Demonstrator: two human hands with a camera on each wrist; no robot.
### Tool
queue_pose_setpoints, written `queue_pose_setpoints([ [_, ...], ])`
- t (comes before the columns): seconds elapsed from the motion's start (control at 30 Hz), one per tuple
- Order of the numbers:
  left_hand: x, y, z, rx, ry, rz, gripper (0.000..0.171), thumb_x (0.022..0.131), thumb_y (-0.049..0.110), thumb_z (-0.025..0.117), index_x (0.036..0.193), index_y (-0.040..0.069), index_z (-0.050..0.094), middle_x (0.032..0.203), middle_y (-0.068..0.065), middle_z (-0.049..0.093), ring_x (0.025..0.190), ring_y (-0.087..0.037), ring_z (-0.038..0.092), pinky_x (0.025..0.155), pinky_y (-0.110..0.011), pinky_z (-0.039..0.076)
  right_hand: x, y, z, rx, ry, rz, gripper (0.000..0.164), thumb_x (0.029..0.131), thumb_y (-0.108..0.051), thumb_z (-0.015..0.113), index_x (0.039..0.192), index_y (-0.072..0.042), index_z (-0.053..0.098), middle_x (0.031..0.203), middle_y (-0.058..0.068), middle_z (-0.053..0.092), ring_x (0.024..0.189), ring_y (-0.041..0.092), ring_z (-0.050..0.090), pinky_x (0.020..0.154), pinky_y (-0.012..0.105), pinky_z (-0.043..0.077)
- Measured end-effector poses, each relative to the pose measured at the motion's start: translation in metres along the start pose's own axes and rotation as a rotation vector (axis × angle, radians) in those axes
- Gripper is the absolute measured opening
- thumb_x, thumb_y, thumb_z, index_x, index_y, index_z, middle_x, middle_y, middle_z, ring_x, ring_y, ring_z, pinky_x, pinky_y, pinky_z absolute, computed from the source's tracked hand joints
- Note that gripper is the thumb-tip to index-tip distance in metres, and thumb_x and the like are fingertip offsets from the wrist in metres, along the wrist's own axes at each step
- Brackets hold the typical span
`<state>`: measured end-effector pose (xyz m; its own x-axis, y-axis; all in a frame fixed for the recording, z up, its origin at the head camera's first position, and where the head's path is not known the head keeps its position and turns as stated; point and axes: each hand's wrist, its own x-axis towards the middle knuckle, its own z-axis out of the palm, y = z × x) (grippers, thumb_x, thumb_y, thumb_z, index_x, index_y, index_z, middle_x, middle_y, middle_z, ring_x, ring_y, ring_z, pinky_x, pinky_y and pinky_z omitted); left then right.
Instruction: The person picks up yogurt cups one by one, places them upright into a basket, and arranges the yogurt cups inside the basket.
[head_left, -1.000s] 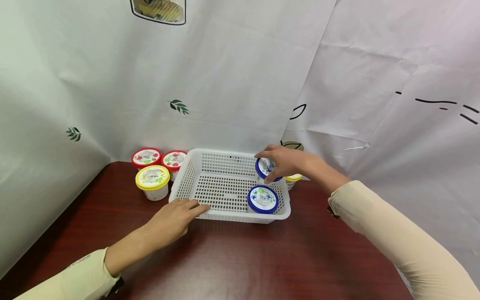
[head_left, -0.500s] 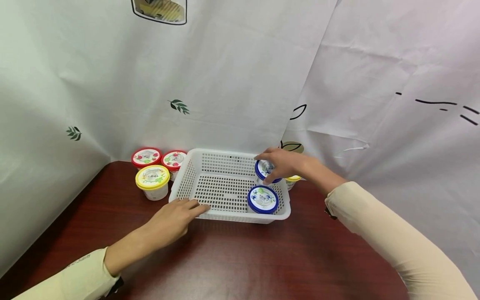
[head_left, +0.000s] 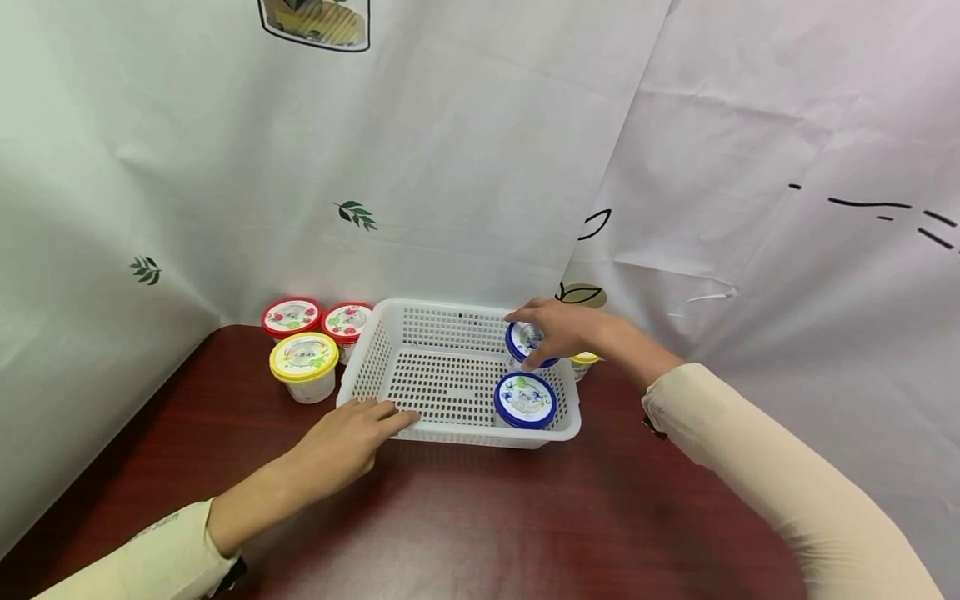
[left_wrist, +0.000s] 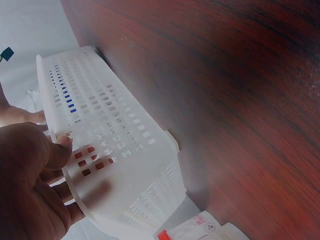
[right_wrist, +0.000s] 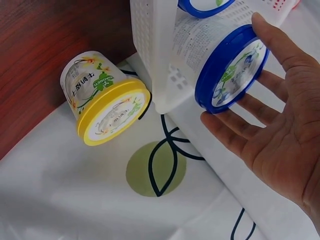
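My left hand (head_left: 347, 437) grips the near left rim of a white plastic basket (head_left: 465, 432). In the left wrist view, the thumb (left_wrist: 61, 152) presses the wall's outer face while the other fingers reach over the rim. At the basket's back right corner, my right hand (head_left: 558, 327) holds a blue-lidded tub (head_left: 522, 340) by its lid, thumb on one side and fingers (right_wrist: 235, 125) on the other. The right wrist view shows this tub (right_wrist: 230, 70) beside the basket wall, upper part uncovered. Another blue-lidded tub (head_left: 525, 400) stands in the basket's near right corner.
Left of the basket stand two red-lidded tubs (head_left: 292, 316) and a yellow-lidded tub (head_left: 305, 367) on the dark red wooden table (head_left: 480, 517). Another yellow-lidded tub (right_wrist: 105, 100) stands outside the basket's right end. A white printed cloth (head_left: 465, 150) hangs behind.
My right hand has shifted slightly left with the blue-lidded tub. My left hand keeps its place on the basket rim.
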<state>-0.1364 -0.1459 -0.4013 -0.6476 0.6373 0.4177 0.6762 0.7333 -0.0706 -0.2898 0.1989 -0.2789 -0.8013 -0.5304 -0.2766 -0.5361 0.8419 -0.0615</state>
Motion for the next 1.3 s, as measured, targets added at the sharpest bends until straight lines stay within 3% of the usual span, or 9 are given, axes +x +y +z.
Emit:
queue_pose_setpoints([
  [0.57, -0.001, -0.002, 0.003, -0.005, 0.025, 0.015, 0.059, 0.080, -0.011, 0.077, 0.132, 0.016, 0.078, 0.111, -0.004, 0.078, 0.101, -0.023, 0.076, 0.093, -0.044, 0.065, 0.005, 0.003, 0.009, 0.016, -0.019, 0.010, 0.093, 0.101, -0.049, 0.083, 0.178, -0.021, 0.037, 0.181, 0.022, 0.038, 0.165, 0.048, 0.043, 0.133, 0.066, 0.041],
  [0.97, -0.002, -0.001, 0.003, -0.026, 0.022, 0.016, 0.059, 0.079, -0.012, 0.077, 0.131, 0.015, 0.077, 0.111, -0.005, 0.078, 0.101, -0.025, 0.076, 0.093, -0.046, 0.065, 0.011, 0.007, 0.019, 0.062, -0.029, 0.001, 0.096, 0.104, -0.050, 0.080, 0.179, -0.016, 0.031, 0.182, 0.026, 0.033, 0.169, 0.049, 0.035, 0.136, 0.066, 0.036],
  [1.3, -0.001, -0.001, 0.003, -0.023, 0.038, 0.013, 0.059, 0.079, -0.012, 0.076, 0.131, 0.016, 0.078, 0.111, -0.003, 0.078, 0.102, -0.024, 0.076, 0.091, -0.044, 0.065, 0.017, 0.004, 0.026, 0.058, -0.054, 0.027, 0.095, 0.106, -0.052, 0.076, 0.180, -0.017, 0.029, 0.185, 0.024, 0.028, 0.171, 0.053, 0.027, 0.136, 0.070, 0.032],
])
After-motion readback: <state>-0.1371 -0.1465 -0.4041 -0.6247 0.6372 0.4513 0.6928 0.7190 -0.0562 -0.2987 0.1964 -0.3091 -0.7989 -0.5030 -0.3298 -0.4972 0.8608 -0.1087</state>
